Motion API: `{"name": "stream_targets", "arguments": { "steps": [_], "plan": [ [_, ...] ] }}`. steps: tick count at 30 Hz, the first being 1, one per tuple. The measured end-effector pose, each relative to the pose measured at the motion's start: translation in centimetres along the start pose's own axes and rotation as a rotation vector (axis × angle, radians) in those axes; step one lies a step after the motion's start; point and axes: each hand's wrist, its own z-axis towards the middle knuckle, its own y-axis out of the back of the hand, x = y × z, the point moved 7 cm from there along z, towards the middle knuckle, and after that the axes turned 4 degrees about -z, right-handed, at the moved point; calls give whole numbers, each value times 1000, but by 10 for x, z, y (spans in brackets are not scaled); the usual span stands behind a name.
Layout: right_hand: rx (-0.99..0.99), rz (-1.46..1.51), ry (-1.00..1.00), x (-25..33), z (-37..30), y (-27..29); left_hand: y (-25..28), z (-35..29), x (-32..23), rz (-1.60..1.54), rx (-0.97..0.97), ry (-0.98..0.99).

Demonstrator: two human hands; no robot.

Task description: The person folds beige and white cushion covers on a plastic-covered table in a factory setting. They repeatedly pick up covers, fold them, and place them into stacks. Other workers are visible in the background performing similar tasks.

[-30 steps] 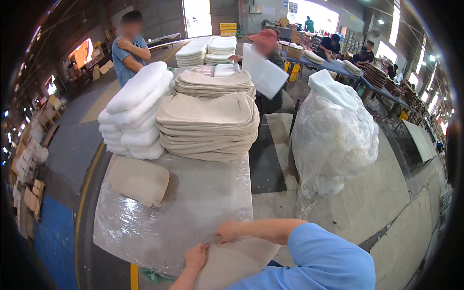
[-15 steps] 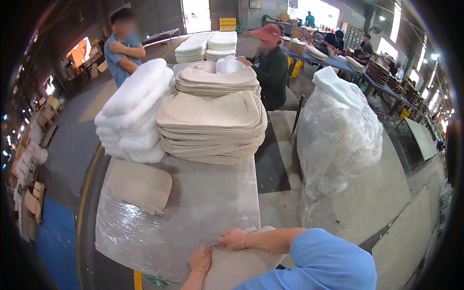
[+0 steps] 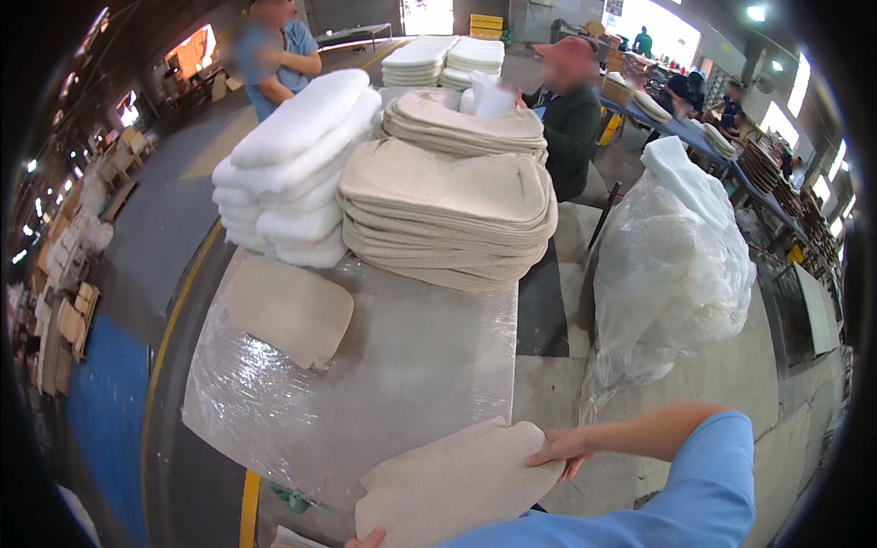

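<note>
A beige fabric cushion cover [image 3: 457,479] is stretched between my hands at the near edge of the table. My right hand [image 3: 559,452] grips its right end, the thumb on top and fingers beneath. At the cover's lower left edge, my left hand [image 3: 367,539] holds on; only part of it shows at the picture's bottom. Another beige cover [image 3: 288,310] lies flat on the plastic-wrapped tabletop [image 3: 429,356], to the left. Farther back, a tall pile of beige covers [image 3: 448,219] stands beside a stack of white fluffy pads [image 3: 301,137].
To the right of the table stands a big clear plastic bag [image 3: 671,265] with white padding. A co-worker in a red cap [image 3: 568,64] sits beyond the piles; another person in blue [image 3: 283,55] stands at the far left. More white pads [image 3: 420,59] are stacked behind.
My hands have moved apart: the right one rightward, the left one down toward the picture's edge. The cover between them is now spread out flatter. The view has shifted.
</note>
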Motion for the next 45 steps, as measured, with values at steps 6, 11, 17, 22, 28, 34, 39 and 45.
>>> {"name": "stream_targets", "arguments": {
  "steps": [6, 11, 17, 22, 28, 34, 39, 45],
  "plan": [
    [-227, -139, -143, -6, 63, 13, 2, -1, -41, -105, 19, -1],
    [-291, -143, -180, 12, 89, 31, 10, 50, -34, 134, 3, -53],
    [-338, -90, -132, 4, 115, 42, 1, 120, -7, -381, -21, 30],
    [-304, 126, 136, 7, 105, 40, -9, 132, 7, -533, 148, 22],
    [-476, 540, 611, 29, 21, 27, 4, 97, -15, -724, 261, -34],
    [-996, 390, 811, 39, 9, 34, 45, 45, -47, -854, -245, -309],
    [-1004, 587, 896, 47, 22, 37, 33, 10, -78, -793, -286, -769],
    [-972, 781, 1072, 37, 43, 34, 27, 25, -53, -916, -527, -964]
  ]
}}
